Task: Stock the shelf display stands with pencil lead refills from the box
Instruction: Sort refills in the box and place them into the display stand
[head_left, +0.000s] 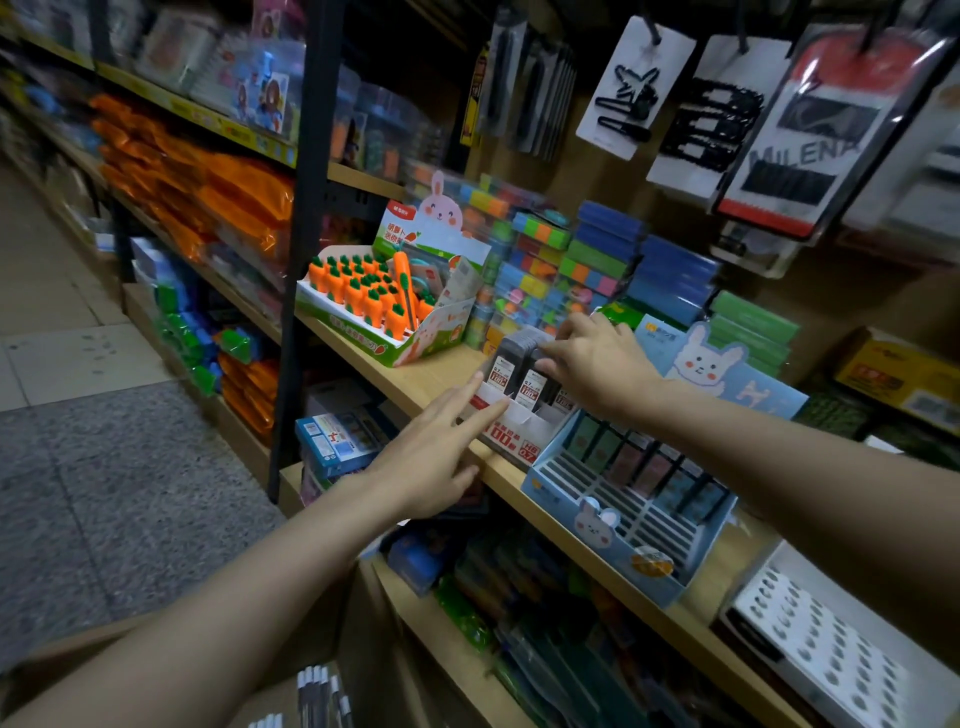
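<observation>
Head view: lead refill packs (524, 376) stand upright in a white display stand (511, 423) on the wooden shelf (415, 382). Right hand (597, 358) has fingers curled over the tops of the packs, apparently pinching them. Left hand (434, 457) has fingers straight, tips at the stand's front. Packs are likely light, rigid, slick plastic; grip by the narrow sides near the top. The stand is thin card and probably slides easily, so brace it.

The aisle is dimly lit, and colours are muted. Motion blur is seen at the left shelves (171, 171). Lines are bent near the edges by the wide lens.
</observation>
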